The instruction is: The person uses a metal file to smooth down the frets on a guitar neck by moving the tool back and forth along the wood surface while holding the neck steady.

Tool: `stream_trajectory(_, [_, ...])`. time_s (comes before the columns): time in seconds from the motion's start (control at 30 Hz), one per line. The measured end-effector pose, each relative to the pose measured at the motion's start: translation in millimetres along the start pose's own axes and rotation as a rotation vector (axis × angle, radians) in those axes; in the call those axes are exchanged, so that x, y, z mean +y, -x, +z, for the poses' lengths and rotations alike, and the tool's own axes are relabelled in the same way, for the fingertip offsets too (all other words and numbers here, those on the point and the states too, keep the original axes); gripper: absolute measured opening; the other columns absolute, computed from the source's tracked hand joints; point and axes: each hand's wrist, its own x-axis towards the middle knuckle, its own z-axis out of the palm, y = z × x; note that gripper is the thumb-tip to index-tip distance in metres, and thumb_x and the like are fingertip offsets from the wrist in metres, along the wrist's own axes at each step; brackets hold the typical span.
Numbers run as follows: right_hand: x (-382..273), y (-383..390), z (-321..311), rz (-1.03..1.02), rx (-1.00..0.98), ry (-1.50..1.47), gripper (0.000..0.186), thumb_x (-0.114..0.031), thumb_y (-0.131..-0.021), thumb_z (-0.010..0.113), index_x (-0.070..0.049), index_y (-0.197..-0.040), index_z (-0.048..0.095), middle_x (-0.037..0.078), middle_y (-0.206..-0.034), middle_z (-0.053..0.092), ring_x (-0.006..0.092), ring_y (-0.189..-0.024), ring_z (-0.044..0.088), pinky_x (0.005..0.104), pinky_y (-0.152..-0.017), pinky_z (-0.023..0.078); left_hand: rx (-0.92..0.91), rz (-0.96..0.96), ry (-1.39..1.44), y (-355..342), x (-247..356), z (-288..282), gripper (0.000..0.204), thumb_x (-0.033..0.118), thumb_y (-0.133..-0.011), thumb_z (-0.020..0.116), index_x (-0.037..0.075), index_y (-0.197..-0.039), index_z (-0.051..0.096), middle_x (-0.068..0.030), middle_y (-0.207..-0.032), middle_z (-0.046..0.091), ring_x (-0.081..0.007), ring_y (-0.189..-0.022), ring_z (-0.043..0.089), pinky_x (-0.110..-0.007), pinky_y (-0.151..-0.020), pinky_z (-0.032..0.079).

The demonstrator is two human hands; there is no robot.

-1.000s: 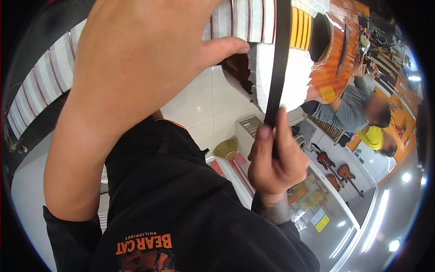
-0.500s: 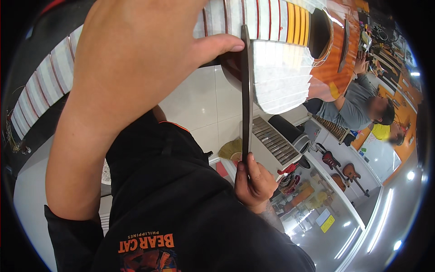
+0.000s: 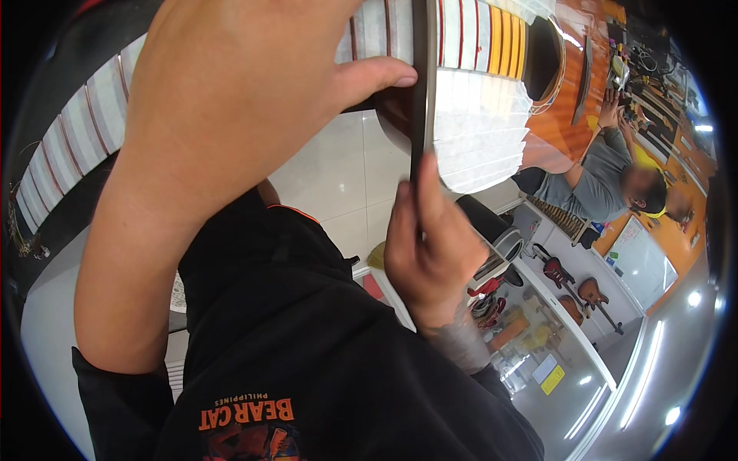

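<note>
**Both hands on a taped guitar body**

Head view: the left hand (image 3: 231,100) fills the upper left, wrapped over the edge of the guitar (image 3: 553,100), its thumb pressed flat on the dark side next to the white tape (image 3: 477,131) that bands the rim. The right hand (image 3: 434,246) is closed around the lower end of a thin dark strip (image 3: 423,84), fingers pinching it from both sides; the strip stands upright against the guitar's side, just beside the left thumb tip. The guitar hangs overhead, orange top facing right. Below right, a person in grey (image 3: 600,180) sits at a bench. Small guitars (image 3: 569,280) lie on a white shelf.
</note>
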Motion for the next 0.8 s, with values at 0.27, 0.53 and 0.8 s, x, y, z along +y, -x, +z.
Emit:
stream_trajectory(0.27, [-7.7, -39.9, -16.5, 0.092, -0.010, -0.068, 0.046, 0.005, -0.085, 0.076, -0.003, -0.131, 0.071, 0.005, -0.060, 0.055, 0.0174, -0.047, 0.053, 0.0309, -0.051, 0.046, 0.008, -0.006, 0.050, 0.0, -2.9, -0.7, 0.053, 0.025, -0.074, 0.091, -0.005, -0.111, 0.069, -0.0184, -0.098, 0.073, -0.0299, -0.083, 0.074, -0.036, -0.071, 0.058])
stream_trajectory(0.53, [4.9, 68.9, -38.1, 0.120, -0.071, -0.114, 0.049, 0.009, -0.078, 0.079, -0.002, -0.125, 0.073, 0.004, -0.060, 0.053, 0.0167, -0.048, 0.050, 0.0301, -0.049, 0.043, -0.005, -0.006, 0.054, -0.6, -1.0, 1.1, 0.053, 0.026, -0.075, 0.090, -0.006, -0.111, 0.069, -0.0185, -0.098, 0.072, -0.0295, -0.082, 0.073, -0.036, -0.070, 0.057])
stream_trajectory(0.8, [5.9, 85.6, -40.3, 0.100, -0.098, -0.101, 0.052, 0.012, -0.079, 0.076, 0.002, -0.129, 0.069, 0.012, -0.069, 0.067, 0.0178, -0.054, 0.062, 0.0254, -0.057, 0.049, -0.036, -0.004, 0.077, -3.9, -2.7, 3.4, 0.052, 0.026, -0.076, 0.090, -0.005, -0.111, 0.069, -0.0184, -0.095, 0.072, -0.0287, -0.081, 0.073, -0.036, -0.070, 0.057])
